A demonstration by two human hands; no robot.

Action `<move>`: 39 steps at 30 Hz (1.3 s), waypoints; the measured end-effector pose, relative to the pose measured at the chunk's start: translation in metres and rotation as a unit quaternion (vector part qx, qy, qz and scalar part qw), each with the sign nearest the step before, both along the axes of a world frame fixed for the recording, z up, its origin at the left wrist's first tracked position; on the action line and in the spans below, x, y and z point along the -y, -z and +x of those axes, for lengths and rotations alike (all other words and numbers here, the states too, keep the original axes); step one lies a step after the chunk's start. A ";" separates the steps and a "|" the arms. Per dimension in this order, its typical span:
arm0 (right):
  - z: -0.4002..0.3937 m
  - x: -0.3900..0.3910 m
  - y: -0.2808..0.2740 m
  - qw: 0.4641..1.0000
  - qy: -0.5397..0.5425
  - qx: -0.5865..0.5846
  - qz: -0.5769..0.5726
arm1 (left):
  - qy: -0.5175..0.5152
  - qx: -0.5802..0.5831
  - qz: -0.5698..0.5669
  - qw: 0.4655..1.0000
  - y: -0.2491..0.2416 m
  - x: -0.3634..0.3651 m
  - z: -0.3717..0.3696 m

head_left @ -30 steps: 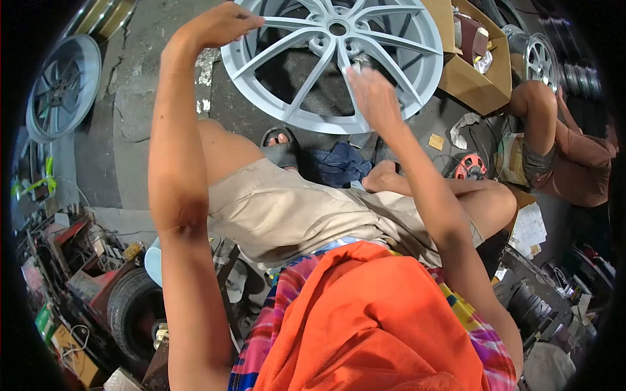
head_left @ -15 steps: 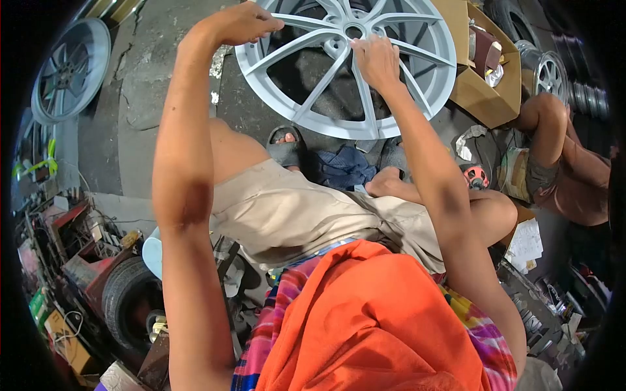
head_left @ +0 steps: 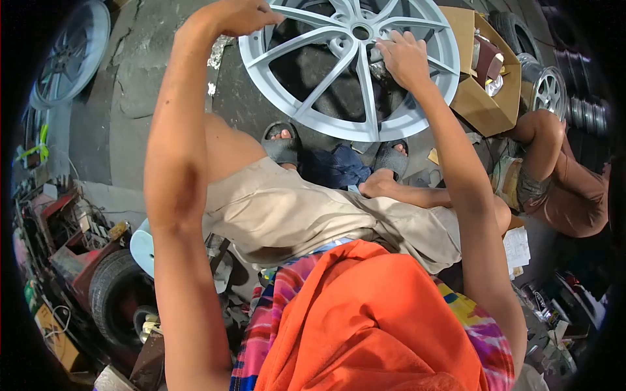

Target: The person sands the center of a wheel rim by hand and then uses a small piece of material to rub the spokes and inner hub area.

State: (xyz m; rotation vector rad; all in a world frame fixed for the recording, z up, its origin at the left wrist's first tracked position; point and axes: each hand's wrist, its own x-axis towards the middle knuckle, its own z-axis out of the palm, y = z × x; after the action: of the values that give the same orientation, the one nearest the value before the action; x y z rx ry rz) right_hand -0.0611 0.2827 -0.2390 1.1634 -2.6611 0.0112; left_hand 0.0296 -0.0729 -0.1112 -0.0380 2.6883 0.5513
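Observation:
A light grey alloy wheel rim (head_left: 368,77) with several slim spokes lies in front of me, its far edge cut off by the top of the view. My left hand (head_left: 242,16) is at its left edge, wrist bent, fingers curled together against the outer lip. Just right of the centre hole, my right hand (head_left: 405,60) rests over a spoke with bent fingers. Its palm side is hidden, so anything under the fingers cannot be made out. Dark cloth (head_left: 336,166) lies on the floor between my sandalled feet, below the rim.
At the right stands an open cardboard box (head_left: 488,107) with assorted items, near a silver wheel (head_left: 549,91) and another person's bent leg (head_left: 544,133). A second grey rim (head_left: 72,55) is at the upper left. Below it are a tyre (head_left: 114,296) and cluttered parts.
My right hand has shifted right, away from the centre hole, and its forearm has swung outward. My left hand stays at the rim's edge. The view has shifted slightly.

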 end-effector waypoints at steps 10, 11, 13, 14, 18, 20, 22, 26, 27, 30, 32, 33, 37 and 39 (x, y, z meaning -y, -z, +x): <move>-0.018 0.007 0.005 1.000 -0.024 0.015 -0.013 | 0.043 -0.027 0.002 0.999 0.004 -0.010 -0.011; -0.019 0.008 0.005 0.999 -0.027 0.012 -0.014 | 0.041 -0.030 0.000 0.999 -0.001 -0.011 -0.011; -0.011 0.006 0.008 0.999 -0.028 0.017 -0.012 | 0.047 -0.031 0.002 0.998 -0.004 -0.014 -0.005; -0.007 0.003 0.007 0.999 -0.028 0.016 -0.011 | 0.046 -0.033 0.003 0.998 -0.002 -0.013 -0.006; 0.015 -0.020 0.004 0.990 -0.058 0.099 -0.080 | 0.041 -0.015 0.008 0.999 0.006 -0.008 -0.011; 0.018 -0.029 -0.008 0.980 -0.028 0.136 -0.141 | 0.045 -0.012 0.007 0.999 0.008 -0.006 -0.011; 0.026 -0.031 -0.022 0.980 -0.003 0.121 -0.158 | 0.039 -0.016 0.006 0.999 0.009 -0.009 -0.013; 0.020 -0.029 -0.006 0.989 -0.007 0.035 -0.146 | 0.043 -0.009 -0.037 0.998 0.007 -0.021 -0.019; 0.016 -0.026 0.001 0.991 -0.026 -0.010 -0.132 | 0.044 -0.009 -0.039 0.998 0.006 -0.024 -0.020; 0.008 -0.006 0.016 0.996 -0.026 0.011 -0.080 | 0.033 0.025 -0.029 0.999 -0.001 -0.038 -0.024; -0.001 0.007 0.023 0.996 -0.057 0.019 -0.067 | 0.025 0.040 -0.056 0.997 -0.004 -0.044 -0.025; -0.010 0.008 0.023 0.996 -0.057 0.020 -0.066 | 0.025 0.041 -0.055 0.997 -0.001 -0.041 -0.027; -0.035 -0.016 0.005 0.990 -0.123 0.062 -0.012 | 0.026 0.014 -0.021 0.999 0.001 -0.037 -0.026; -0.031 -0.040 -0.005 0.985 -0.142 0.099 -0.008 | 0.008 0.016 -0.012 1.000 -0.002 -0.028 -0.020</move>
State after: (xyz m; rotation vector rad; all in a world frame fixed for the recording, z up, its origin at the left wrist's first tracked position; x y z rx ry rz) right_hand -0.0925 0.3226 -0.2339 1.6036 -2.6254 0.2087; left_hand 0.0101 -0.0444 -0.1091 -0.0319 2.6623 0.5085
